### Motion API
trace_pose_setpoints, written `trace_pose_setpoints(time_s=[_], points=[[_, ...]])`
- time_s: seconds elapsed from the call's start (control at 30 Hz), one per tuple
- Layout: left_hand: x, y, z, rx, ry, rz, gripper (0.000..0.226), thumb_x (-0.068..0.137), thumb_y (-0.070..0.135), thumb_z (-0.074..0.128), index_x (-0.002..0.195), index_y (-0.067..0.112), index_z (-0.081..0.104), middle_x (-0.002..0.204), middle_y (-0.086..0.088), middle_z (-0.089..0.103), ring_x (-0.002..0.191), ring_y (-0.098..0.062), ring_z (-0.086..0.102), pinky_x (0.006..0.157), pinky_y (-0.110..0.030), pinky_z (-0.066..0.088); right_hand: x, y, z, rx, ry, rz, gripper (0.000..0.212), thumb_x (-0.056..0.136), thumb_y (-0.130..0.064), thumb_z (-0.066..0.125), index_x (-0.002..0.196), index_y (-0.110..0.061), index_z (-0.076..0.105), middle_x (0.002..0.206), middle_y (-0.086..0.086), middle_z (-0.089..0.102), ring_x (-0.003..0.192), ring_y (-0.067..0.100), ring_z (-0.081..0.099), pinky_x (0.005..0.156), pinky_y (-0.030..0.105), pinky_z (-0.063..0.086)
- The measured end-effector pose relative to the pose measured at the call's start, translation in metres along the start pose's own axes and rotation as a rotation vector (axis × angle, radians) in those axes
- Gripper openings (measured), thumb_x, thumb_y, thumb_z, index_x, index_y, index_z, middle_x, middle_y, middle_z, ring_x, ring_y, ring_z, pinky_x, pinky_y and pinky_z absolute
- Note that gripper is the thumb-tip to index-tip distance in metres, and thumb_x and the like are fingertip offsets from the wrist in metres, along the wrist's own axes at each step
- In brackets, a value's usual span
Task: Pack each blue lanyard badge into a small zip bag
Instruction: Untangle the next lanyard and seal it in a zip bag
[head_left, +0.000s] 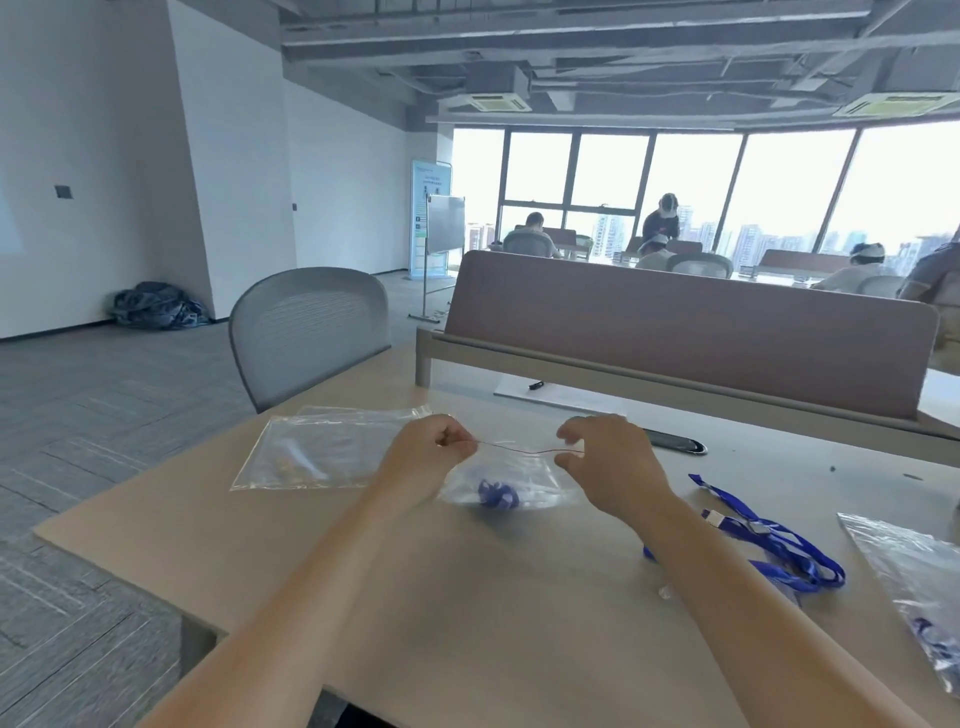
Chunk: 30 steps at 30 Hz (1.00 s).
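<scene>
Small zip bag at desk centre, blue lanyard badge bunched inside near the bottom, at 6 o'clock from the red zip strip. Strip stretched taut along the 9-to-3 o'clock line, long axis crosswise to both forearms. Left hand at the 9 o'clock end, fingers curled and pinched on the strip. Right hand at the 3 o'clock end, thumb and forefinger clamped on it, remaining fingers lifted apart. Both hands equally near, 1 at each end. Mouth apparently not yet sealed along its length, though hard to tell. Probably next: a press run end to end along that axis. Outward: 1 empty zip bag flat at 9 o'clock, loose blue lanyards at 4 o'clock, a filled bag beyond them at the desk edge.
</scene>
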<state>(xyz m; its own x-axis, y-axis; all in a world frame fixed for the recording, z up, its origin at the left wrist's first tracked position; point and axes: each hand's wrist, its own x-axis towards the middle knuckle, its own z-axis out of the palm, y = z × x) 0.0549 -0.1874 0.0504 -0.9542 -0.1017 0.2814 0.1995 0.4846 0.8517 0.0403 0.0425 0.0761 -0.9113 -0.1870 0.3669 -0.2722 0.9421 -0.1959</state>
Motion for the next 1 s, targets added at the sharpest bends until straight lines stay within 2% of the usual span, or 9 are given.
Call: trace_pose_setpoints(time_s=[0.1,0.23,0.4,0.53,0.63,0.77,0.83,0.93,1.0], points=[[-0.003,-0.003,0.006,-0.03,-0.034,-0.022,0.006,0.086,0.024,0.071,0.083,0.019,0.07,0.088,0.006,0.074,0.085,-0.015,0.065,0.074,-0.028,0.047,0.004,-0.013,0.01,0.08,-0.039,-0.031,0.029,0.093,-0.037,0.061,0.122,-0.032,0.063,0.115,-0.012,0.069,0.108,0.014,0.058,0.094,0.029,0.043],[-0.001,-0.01,0.01,-0.113,-0.041,-0.069,0.009,0.081,0.019,0.075,0.082,0.013,0.068,0.074,0.011,0.073,0.075,-0.01,0.065,0.066,-0.023,0.043,0.015,-0.027,0.019,0.148,-0.141,-0.051,0.016,0.092,-0.034,0.063,0.107,-0.028,0.068,0.102,-0.01,0.07,0.096,0.015,0.061,0.089,0.031,0.049],[0.004,-0.019,0.01,-0.288,-0.014,-0.09,0.004,0.087,0.003,0.068,0.083,0.003,0.066,0.08,-0.008,0.077,0.076,-0.019,0.073,0.066,-0.018,0.051,0.023,-0.029,0.021,0.189,-0.221,-0.052,0.004,0.093,-0.026,0.065,0.09,-0.025,0.065,0.094,-0.006,0.067,0.083,0.013,0.059,0.074,0.025,0.045],[0.005,-0.02,0.012,-0.388,-0.048,-0.135,0.006,0.087,0.003,0.07,0.09,-0.001,0.067,0.085,-0.011,0.077,0.088,-0.031,0.074,0.08,-0.033,0.058,0.028,-0.026,0.022,0.188,-0.24,-0.051,0.006,0.093,-0.024,0.063,0.087,-0.025,0.063,0.09,-0.007,0.063,0.079,0.01,0.056,0.07,0.023,0.041],[0.007,-0.021,0.012,-0.425,-0.043,-0.166,0.008,0.089,-0.003,0.064,0.083,0.003,0.065,0.09,-0.018,0.076,0.093,-0.04,0.071,0.094,-0.05,0.054,0.03,-0.024,0.024,0.167,-0.257,-0.045,0.005,0.093,-0.024,0.064,0.088,-0.025,0.064,0.09,-0.007,0.064,0.079,0.01,0.057,0.077,0.026,0.049],[0.008,-0.026,0.017,-0.424,-0.024,-0.189,0.003,0.089,0.003,0.066,0.088,0.0,0.066,0.085,-0.011,0.077,0.091,-0.038,0.072,0.097,-0.057,0.05,0.03,-0.025,0.027,0.144,-0.249,-0.027,0.001,0.094,-0.025,0.063,0.094,-0.025,0.064,0.093,-0.007,0.065,0.084,0.013,0.06,0.085,0.029,0.053],[0.008,-0.025,0.019,-0.402,0.011,-0.178,0.004,0.088,0.005,0.068,0.085,0.003,0.069,0.081,-0.008,0.078,0.087,-0.033,0.074,0.094,-0.052,0.054,0.029,-0.03,0.027,0.224,-0.212,-0.03,0.007,0.092,-0.026,0.066,0.098,-0.026,0.063,0.094,-0.009,0.065,0.087,0.012,0.061,0.084,0.025,0.05],[0.007,-0.02,0.022,-0.312,0.033,-0.132,0.004,0.083,0.011,0.075,0.08,0.009,0.073,0.072,0.003,0.076,0.075,-0.017,0.073,0.073,-0.025,0.057,0.027,-0.043,0.025,0.336,-0.198,-0.048,0.01,0.088,-0.028,0.071,0.097,-0.025,0.068,0.093,-0.01,0.068,0.085,0.009,0.063,0.077,0.019,0.048],[0.007,-0.02,0.023,-0.266,0.031,-0.108,0.006,0.08,0.013,0.078,0.076,0.013,0.073,0.072,0.002,0.076,0.077,-0.02,0.072,0.072,-0.027,0.055,0.026,-0.052,0.025,0.339,-0.21,-0.058,0.005,0.087,-0.028,0.07,0.091,-0.024,0.07,0.088,-0.01,0.068,0.081,0.009,0.062,0.072,0.018,0.047]])
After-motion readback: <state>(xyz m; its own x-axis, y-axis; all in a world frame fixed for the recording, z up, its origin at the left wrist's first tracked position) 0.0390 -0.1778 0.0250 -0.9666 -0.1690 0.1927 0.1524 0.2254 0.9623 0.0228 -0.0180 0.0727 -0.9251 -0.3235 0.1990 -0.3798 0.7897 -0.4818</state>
